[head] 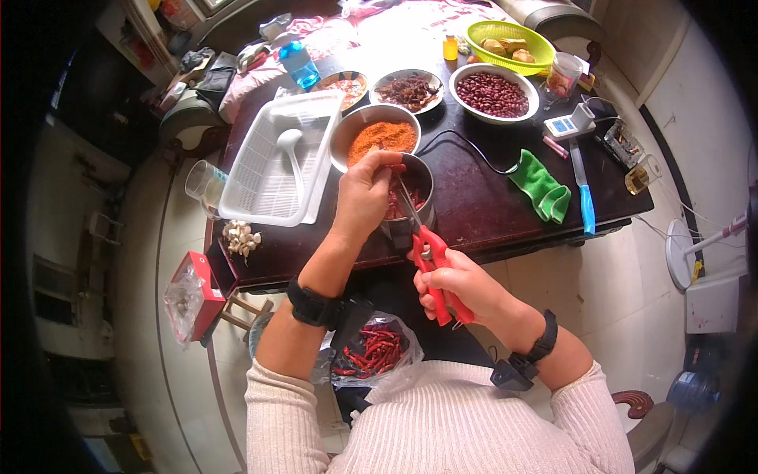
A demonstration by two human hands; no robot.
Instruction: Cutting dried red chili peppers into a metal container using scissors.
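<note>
Over a metal cup (424, 204) with cut red chili pieces (395, 204) inside, my left hand (368, 192) pinches a dried red chili (398, 169) between thumb and fingers. My right hand (453, 281) grips red-handled scissors (435, 249), whose blades reach up over the cup to the chili. Whether the blades meet the chili is hard to tell. Just behind the cup stands a steel bowl (339, 139) of orange-red chili powder (382, 139). Whole dried red chilies (376, 349) fill a clear plastic bag (411, 349) below my forearms.
A white plastic basket (243, 195) holding a ladle (289, 139) is left of the cup, with garlic (241, 238) nearby. To the right lie a green cloth (539, 186), a blue-handled knife (585, 201) and a power strip (565, 125). Red beans (492, 95) fill a bowl behind.
</note>
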